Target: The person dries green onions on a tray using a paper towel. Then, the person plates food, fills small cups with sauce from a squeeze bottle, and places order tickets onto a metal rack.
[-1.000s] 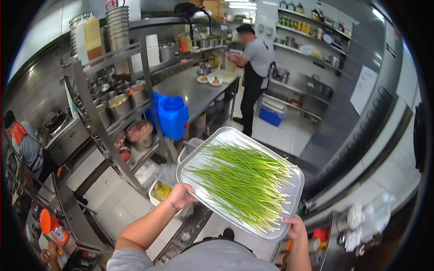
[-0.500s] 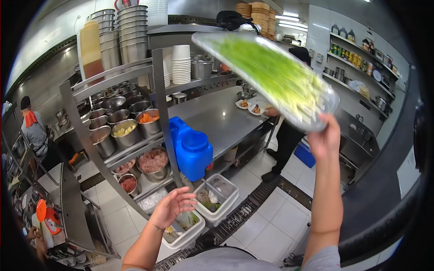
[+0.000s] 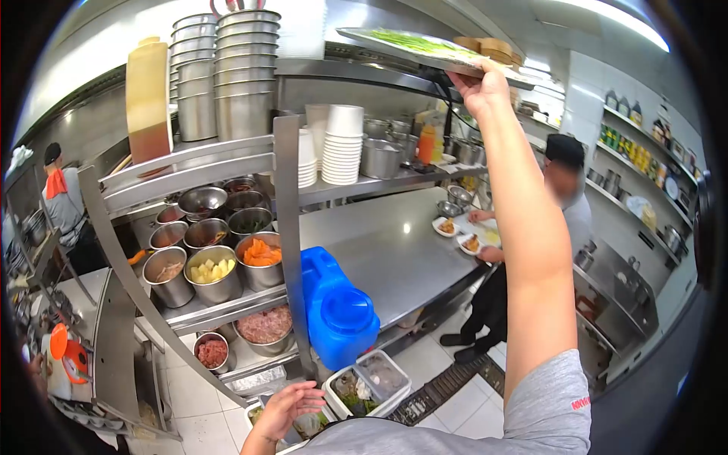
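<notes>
The right hand (image 3: 484, 89) is curled around the near edge of the raised tray (image 3: 409, 54), which carries green stalks (image 3: 406, 38); the left hand (image 3: 287, 409), loosely open, holds nothing. Keeping the tray level should prevent sliding.

seen nearly edge-on, the tray (image 3: 402, 50) hid much of the green stalks (image 3: 417, 39) on it; the right hand (image 3: 479, 87) covered part of its near edge. the left forearm (image 3: 259, 444) was cut off by the bottom of the view. the raised right arm (image 3: 531, 220) hid part of a co-worker (image 3: 579, 216) at the right end of the table (image 3: 364, 235). labels on the shelf cans (image 3: 626, 152) were too small to read.
</notes>
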{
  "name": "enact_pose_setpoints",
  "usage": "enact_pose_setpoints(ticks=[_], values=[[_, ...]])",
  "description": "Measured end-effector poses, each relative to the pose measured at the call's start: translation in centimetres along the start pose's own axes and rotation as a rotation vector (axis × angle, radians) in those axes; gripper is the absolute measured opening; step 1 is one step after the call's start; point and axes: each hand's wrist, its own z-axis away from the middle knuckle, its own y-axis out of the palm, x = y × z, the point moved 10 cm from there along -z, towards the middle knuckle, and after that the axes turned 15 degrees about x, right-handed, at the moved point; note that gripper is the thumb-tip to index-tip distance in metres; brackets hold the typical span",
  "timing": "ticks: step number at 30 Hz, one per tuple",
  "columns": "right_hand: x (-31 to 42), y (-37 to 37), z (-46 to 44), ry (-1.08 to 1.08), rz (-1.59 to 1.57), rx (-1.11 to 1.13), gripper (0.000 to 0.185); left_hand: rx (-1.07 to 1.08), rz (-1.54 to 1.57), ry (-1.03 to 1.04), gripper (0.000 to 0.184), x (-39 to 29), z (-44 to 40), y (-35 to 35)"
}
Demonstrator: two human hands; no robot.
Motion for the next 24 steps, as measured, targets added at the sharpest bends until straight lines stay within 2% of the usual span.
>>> enact_pose_setpoints(ticks=[4, 5, 9, 13, 15, 16, 18, 19, 21, 22, 24], values=[[-6.5, -0.7, -5.9, 0.072, -0.088, 0.007, 0.014, -0.195, 0.044, 0.079, 0.043, 0.0, 1.3, -0.8], [-7.9, -0.6, -6.7, 0.081, -0.103, 0.013, 0.010, -0.157, 0.066, 0.080, 0.052, 2.8, 1.3, -3.5], [-13.2, 1.0, -8.5, 0.140, -0.155, 0.002, 0.008, -0.315, 0.085, 0.164, 0.043, 2.5, 1.5, -4.5], [-15.9, 1.9, -10.1, 0.153, -0.127, 0.027, 0.018, -0.366, 0.086, 0.154, 0.044, 2.0, 1.4, -3.8], [-17.2, 3.1, -10.7, 0.289, -0.091, 0.144, 0.032, -0.379, 0.086, 0.152, 0.044, 1.8, 1.4, -3.8], [-17.2, 3.0, -10.8, 0.285, -0.089, 0.141, 0.032, -0.372, 0.098, 0.162, 0.043, 1.7, 1.3, -3.9], [-17.7, 3.7, -10.2, 0.376, -0.033, 0.234, 0.049, -0.354, 0.107, 0.161, 0.043, 1.6, 1.1, -4.3], [-17.5, 3.4, -9.6, 0.372, -0.027, 0.221, 0.049, -0.350, 0.107, 0.152, 0.043, 1.5, 1.1, -4.6], [-18.1, 3.3, -7.4, 0.452, 0.033, 0.300, 0.061, -0.336, 0.109, 0.120, 0.043, 2.2, 1.3, -5.8], [-18.7, 2.4, -6.5, 0.459, 0.054, 0.265, 0.065, -0.322, 0.107, 0.070, 0.043, 3.1, 1.1, -7.0], [-17.8, -0.1, -4.6, 0.315, 0.353, 0.104, 0.072, -0.294, 0.106, -0.002, 0.043, 4.1, 0.7, -8.1]])
